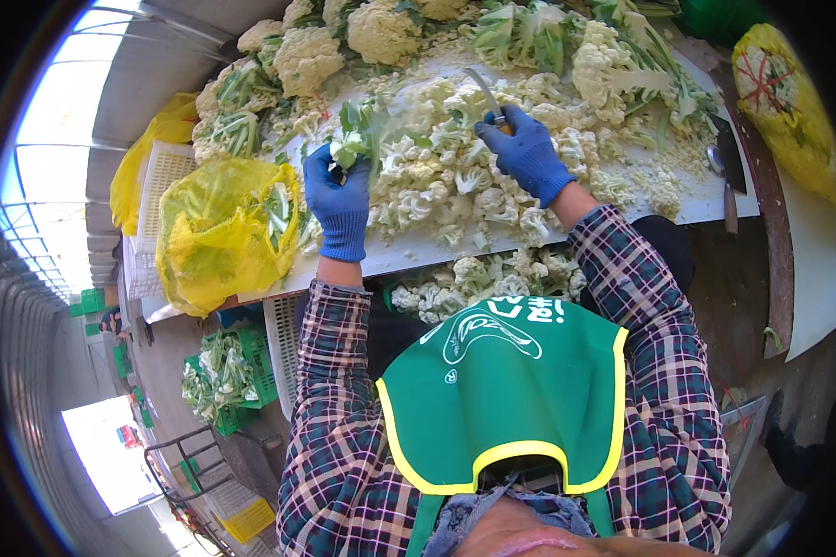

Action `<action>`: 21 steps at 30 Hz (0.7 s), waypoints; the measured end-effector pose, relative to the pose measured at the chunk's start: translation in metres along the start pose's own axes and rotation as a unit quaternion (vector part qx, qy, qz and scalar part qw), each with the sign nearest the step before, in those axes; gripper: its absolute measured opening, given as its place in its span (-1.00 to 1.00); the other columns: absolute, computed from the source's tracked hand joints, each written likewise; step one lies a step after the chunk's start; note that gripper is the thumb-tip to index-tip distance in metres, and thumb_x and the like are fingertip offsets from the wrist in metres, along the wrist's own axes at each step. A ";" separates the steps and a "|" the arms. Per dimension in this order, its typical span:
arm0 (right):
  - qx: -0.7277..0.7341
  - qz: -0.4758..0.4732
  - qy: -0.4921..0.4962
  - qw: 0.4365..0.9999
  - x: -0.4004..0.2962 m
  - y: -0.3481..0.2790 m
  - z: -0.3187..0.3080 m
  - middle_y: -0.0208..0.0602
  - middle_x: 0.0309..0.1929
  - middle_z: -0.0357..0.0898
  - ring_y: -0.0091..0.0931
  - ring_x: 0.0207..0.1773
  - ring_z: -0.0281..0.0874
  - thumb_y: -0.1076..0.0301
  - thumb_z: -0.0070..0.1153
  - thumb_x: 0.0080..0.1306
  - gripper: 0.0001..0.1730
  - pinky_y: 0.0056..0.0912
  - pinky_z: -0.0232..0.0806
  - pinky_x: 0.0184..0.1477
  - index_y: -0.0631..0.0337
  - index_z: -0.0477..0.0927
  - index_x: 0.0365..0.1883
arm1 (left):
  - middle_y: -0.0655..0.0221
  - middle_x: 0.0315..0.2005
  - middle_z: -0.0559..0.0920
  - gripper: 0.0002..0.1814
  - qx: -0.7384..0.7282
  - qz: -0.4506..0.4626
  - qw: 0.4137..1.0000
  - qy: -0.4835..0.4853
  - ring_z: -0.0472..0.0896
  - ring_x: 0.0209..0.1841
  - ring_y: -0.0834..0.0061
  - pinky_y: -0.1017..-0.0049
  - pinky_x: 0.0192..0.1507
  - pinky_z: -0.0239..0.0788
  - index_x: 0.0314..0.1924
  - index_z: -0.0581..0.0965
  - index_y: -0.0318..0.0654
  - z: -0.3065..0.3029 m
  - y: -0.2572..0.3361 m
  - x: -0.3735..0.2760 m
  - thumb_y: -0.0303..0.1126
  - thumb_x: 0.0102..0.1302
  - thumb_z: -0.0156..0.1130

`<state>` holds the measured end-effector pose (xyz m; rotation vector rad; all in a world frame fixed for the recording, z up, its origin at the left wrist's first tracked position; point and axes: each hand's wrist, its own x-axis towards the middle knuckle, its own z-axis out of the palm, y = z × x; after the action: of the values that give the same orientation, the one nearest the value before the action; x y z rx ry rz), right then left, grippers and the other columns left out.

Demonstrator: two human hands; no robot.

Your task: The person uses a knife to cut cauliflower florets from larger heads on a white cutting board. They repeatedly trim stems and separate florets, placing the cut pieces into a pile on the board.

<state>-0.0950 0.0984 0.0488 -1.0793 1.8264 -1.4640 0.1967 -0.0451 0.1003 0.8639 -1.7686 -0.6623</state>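
My left hand [336, 202], in a blue knit glove, grips a pale green cauliflower stalk with leaves [359, 129] above the left part of the white table [397, 256]. In my right hand [529, 157], gloved the same way, is a knife with a curved blade [484, 88], its tip pointing up and left over the pile. Cut cauliflower florets [453, 174] lie heaped between and beyond my hands. More florets [491, 275] fill a container below the table edge, partly hidden by my green apron [508, 390].
Whole cauliflower heads [310, 61] line the table's far side. On the left sits a yellow mesh bag [216, 233]. A broad dark blade [729, 157] lies at the right edge. Green crates [254, 362] with leaf trimmings stand on the floor at left, near a metal-framed cart [181, 463].
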 end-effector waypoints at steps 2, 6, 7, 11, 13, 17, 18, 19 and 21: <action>0.033 0.047 -0.023 0.998 0.001 0.001 0.005 0.00 -0.15 0.88 -0.21 -0.11 0.88 -0.09 0.45 0.58 -0.43 -0.07 0.65 0.01 0.32 0.76 0.12 | 0.34 0.05 0.75 -0.62 0.064 0.029 0.997 0.015 0.77 0.03 0.49 0.41 0.10 0.71 0.13 0.72 -0.24 -0.033 0.003 -0.004 -0.49 0.40 0.72; 0.015 0.051 0.023 0.998 0.002 0.018 0.006 -0.11 -0.25 0.84 -0.30 -0.20 0.86 -0.07 0.45 0.59 -0.45 -0.13 0.64 -0.08 0.32 0.74 0.09 | 0.22 0.05 0.75 -0.56 0.218 0.081 0.970 0.065 0.77 0.04 0.27 0.33 0.15 0.68 0.14 0.73 -0.30 -0.118 0.012 -0.014 -0.55 0.30 0.71; 0.031 0.038 0.043 0.998 0.006 0.028 0.003 -0.39 -0.32 0.70 -0.62 -0.50 0.55 0.03 0.47 0.63 -0.58 -0.37 0.46 -0.43 0.23 0.75 0.12 | 0.20 0.05 0.74 -0.55 0.257 0.073 0.960 0.086 0.76 0.07 0.23 0.30 0.19 0.65 0.16 0.72 -0.32 -0.140 0.017 -0.018 -0.57 0.29 0.69; -0.026 0.011 0.095 0.995 0.015 0.021 -0.003 -0.06 -0.03 0.82 -0.24 -0.04 0.78 0.09 0.45 0.54 -0.46 -0.14 0.62 0.06 0.24 0.74 0.33 | -0.01 0.14 0.67 -0.48 0.635 -0.052 0.771 0.000 0.67 0.20 -0.14 -0.05 0.27 0.55 0.18 0.62 -0.28 -0.273 0.013 -0.068 -0.26 0.34 0.64; -0.094 -0.063 0.103 0.988 0.024 0.024 -0.005 0.11 0.23 0.80 -0.05 0.26 0.82 0.12 0.43 0.51 -0.38 -0.03 0.62 0.35 0.24 0.70 0.44 | -0.06 0.32 0.64 -0.36 0.649 -0.084 0.756 -0.020 0.63 0.36 -0.19 -0.09 0.44 0.49 0.32 0.60 -0.29 -0.275 0.015 -0.083 -0.22 0.35 0.67; -0.152 -0.108 0.034 0.982 0.040 0.019 -0.010 0.12 0.64 0.56 -0.01 0.60 0.63 0.20 0.40 0.47 -0.23 0.00 0.48 0.61 0.19 0.58 0.63 | -0.02 0.37 0.67 -0.31 0.447 -0.033 0.892 -0.054 0.64 0.44 -0.07 0.02 0.51 0.48 0.43 0.62 -0.34 -0.205 0.010 -0.073 -0.26 0.40 0.71; -0.154 -0.116 0.014 0.981 0.047 0.024 -0.013 0.12 0.65 0.56 -0.01 0.60 0.63 0.19 0.39 0.47 -0.22 0.00 0.49 0.61 0.18 0.57 0.64 | 0.05 0.35 0.69 -0.34 0.357 -0.028 0.930 -0.077 0.68 0.39 0.06 0.10 0.46 0.53 0.43 0.64 -0.32 -0.165 0.015 -0.063 -0.28 0.43 0.71; -0.157 -0.124 -0.006 0.980 0.051 0.029 -0.015 0.12 0.65 0.57 -0.01 0.60 0.63 0.19 0.39 0.48 -0.22 0.00 0.49 0.60 0.16 0.57 0.65 | 0.13 0.33 0.72 -0.37 0.263 -0.028 0.959 -0.101 0.72 0.35 0.19 0.18 0.40 0.58 0.43 0.66 -0.31 -0.125 0.020 -0.054 -0.31 0.45 0.71; -0.174 -0.096 0.002 0.980 0.052 0.025 -0.012 0.17 0.49 0.73 0.04 0.48 0.73 0.14 0.39 0.51 -0.27 0.03 0.55 0.51 0.18 0.60 0.59 | 0.02 0.30 0.73 -0.40 0.194 -0.010 0.969 -0.152 0.70 0.40 -0.01 0.12 0.47 0.56 0.38 0.66 -0.32 -0.062 0.019 -0.038 -0.32 0.43 0.67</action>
<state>-0.1384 0.0621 0.0304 -1.4558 2.0806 -1.2759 0.2589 -0.0061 0.1148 1.0874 -2.2160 -0.4859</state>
